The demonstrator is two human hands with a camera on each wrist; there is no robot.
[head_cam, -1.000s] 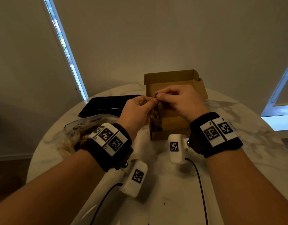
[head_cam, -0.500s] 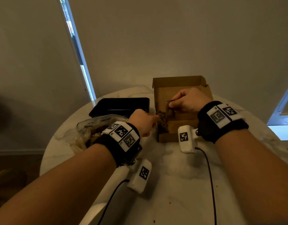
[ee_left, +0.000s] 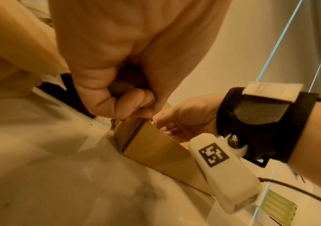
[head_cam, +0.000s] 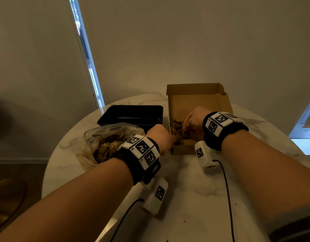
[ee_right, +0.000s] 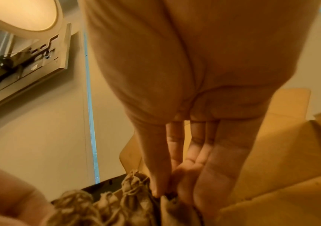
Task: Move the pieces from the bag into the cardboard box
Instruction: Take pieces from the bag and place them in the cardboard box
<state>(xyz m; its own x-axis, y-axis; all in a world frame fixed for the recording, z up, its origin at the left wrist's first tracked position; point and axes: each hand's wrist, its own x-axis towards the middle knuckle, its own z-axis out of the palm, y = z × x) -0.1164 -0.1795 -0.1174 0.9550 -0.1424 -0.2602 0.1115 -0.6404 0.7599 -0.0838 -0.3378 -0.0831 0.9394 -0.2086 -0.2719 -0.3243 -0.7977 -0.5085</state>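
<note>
- Pieces (head_cam: 177, 128), brown and crinkled, lay heaped in the left half of the open cardboard box (head_cam: 199, 103), which stood toward the table's (head_cam: 194, 189) far edge.
- The right hand (head_cam: 194, 119) reached into the box, thumb and fingers pinching a piece atop the heap.
- The left hand (head_cam: 161, 138) sat curled at the box's near-left corner, gripping a dark piece.
- The clear bag (head_cam: 105, 142), more pieces inside, lay near the left edge, a black tray (head_cam: 131, 114) just behind it.
</note>
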